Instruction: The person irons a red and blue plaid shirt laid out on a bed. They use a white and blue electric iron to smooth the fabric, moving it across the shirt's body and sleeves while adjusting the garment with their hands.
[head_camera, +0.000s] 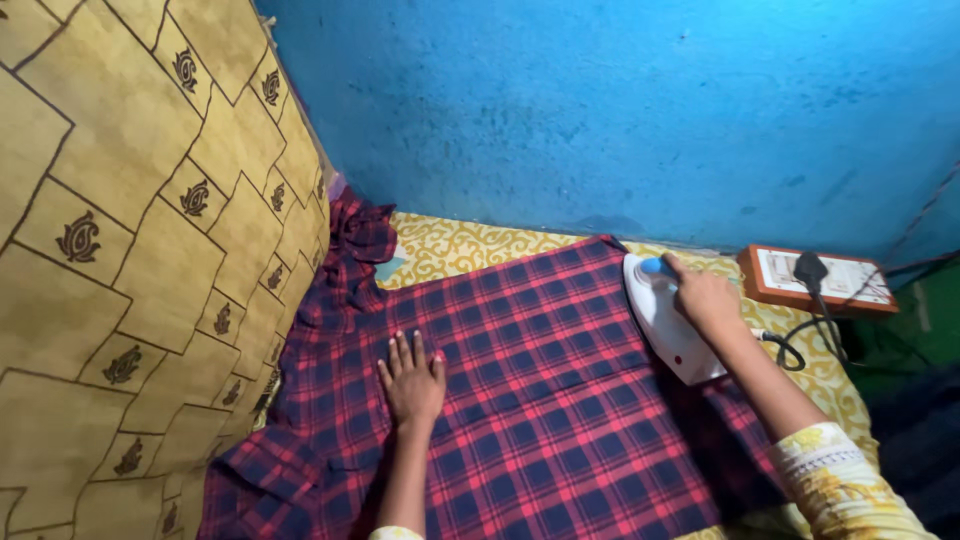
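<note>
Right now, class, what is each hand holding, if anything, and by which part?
The right hand grips the white iron by its handle. The left hand holds nothing; it lies flat on the checked cloth.

No packages, labels, signs or screens in view.

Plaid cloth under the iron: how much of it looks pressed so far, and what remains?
Done: the plaid cloth lies flat and smooth across its middle. In hand: the right hand grips the white iron near the far edge while the left hand presses the cloth flat. Left: the bunched, rumpled part by the patterned wall covering.
</note>
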